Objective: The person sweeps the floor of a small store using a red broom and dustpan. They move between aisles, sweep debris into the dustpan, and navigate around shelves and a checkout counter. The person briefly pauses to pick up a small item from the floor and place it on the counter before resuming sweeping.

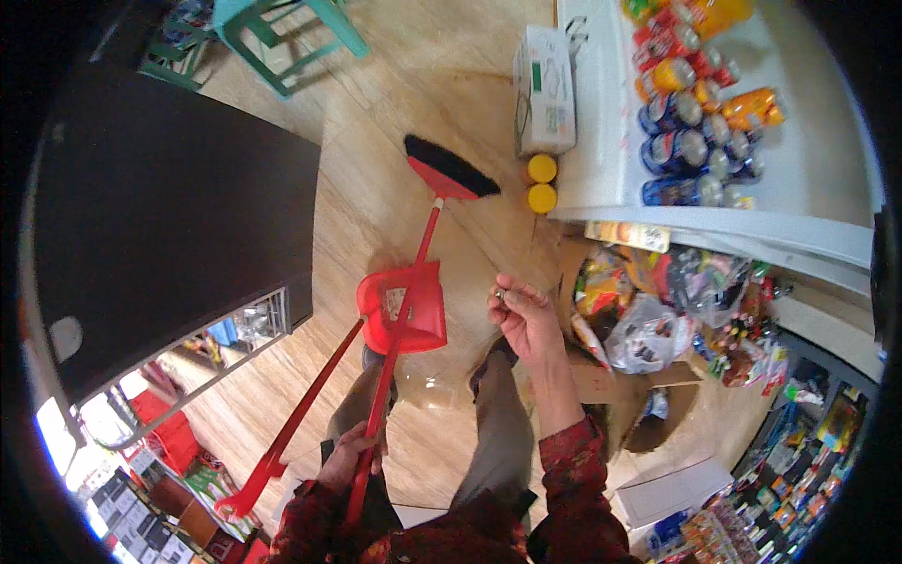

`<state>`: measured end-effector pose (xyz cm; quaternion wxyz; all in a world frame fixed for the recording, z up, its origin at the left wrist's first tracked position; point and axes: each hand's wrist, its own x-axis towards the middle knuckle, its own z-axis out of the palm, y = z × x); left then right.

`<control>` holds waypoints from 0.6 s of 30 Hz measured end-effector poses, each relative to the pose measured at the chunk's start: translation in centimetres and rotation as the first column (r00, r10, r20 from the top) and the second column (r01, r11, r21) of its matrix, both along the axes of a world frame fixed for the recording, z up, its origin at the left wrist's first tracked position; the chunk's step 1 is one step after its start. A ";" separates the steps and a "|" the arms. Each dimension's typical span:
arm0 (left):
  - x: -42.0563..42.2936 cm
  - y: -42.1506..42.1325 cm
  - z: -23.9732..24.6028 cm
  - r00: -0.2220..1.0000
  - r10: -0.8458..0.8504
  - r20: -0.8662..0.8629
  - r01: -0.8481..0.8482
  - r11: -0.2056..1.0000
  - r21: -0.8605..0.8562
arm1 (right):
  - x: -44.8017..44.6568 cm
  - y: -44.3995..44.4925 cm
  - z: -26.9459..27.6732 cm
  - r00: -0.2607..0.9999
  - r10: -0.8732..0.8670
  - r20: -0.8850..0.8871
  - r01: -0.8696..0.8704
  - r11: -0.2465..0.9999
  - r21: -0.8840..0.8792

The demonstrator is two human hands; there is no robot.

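Note:
My left hand (347, 451) grips the red handle of a broom (421, 264) low in the picture. The broom's black bristle head (451, 166) lies farther ahead, over the tiled floor. Beneath the handle is a red dustpan (431, 321), partly crossed by it. The dustpan's long handle (310, 398) slants down to the left, with no hand on it. My right hand (525, 321) is raised to the right of the dustpan. Its thumb and fingers pinch a small shiny object (499, 294), too small to identify.
A dark-topped table (176, 190) stands left, green plastic stools (282, 53) beyond it. At right, cans and bottles (676, 151) stand in a white cabinet (599, 162). A white carton (546, 92), yellow-lidded containers (542, 198) and a cardboard box of packets and plastic bags (599, 381) sit nearby.

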<state>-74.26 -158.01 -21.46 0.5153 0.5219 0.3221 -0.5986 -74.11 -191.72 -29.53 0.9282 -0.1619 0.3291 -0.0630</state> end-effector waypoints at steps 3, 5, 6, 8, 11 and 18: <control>-0.4 -1.4 3.3 1.000 0.006 0.001 -0.006 0.999 -0.040 | 1.0 -0.1 10.6 0.981 0.045 0.191 -0.031 0.997 -0.075; -0.4 -2.2 5.1 0.993 0.119 -0.022 -0.121 0.988 -0.100 | 1.8 -0.2 16.0 0.962 0.102 0.254 -0.069 0.988 -0.138; -0.4 -2.4 5.9 0.986 0.155 -0.058 -0.161 0.981 -0.113 | 2.2 0.0 18.3 0.947 0.107 0.304 -0.063 0.987 -0.151; -0.3 -2.7 7.3 0.982 0.185 -0.046 -0.189 0.972 -0.139 | 2.6 0.3 22.3 0.948 0.138 0.286 -0.083 0.977 -0.196; -0.4 -3.0 8.9 0.966 0.238 -0.099 -0.251 0.956 -0.150 | 3.0 1.1 26.4 0.942 0.145 0.303 -0.078 0.972 -0.223; -1.4 -2.6 11.3 0.968 0.242 -0.061 -0.249 0.955 -0.159 | 2.5 3.9 31.7 0.955 0.148 0.256 -0.101 0.977 -0.188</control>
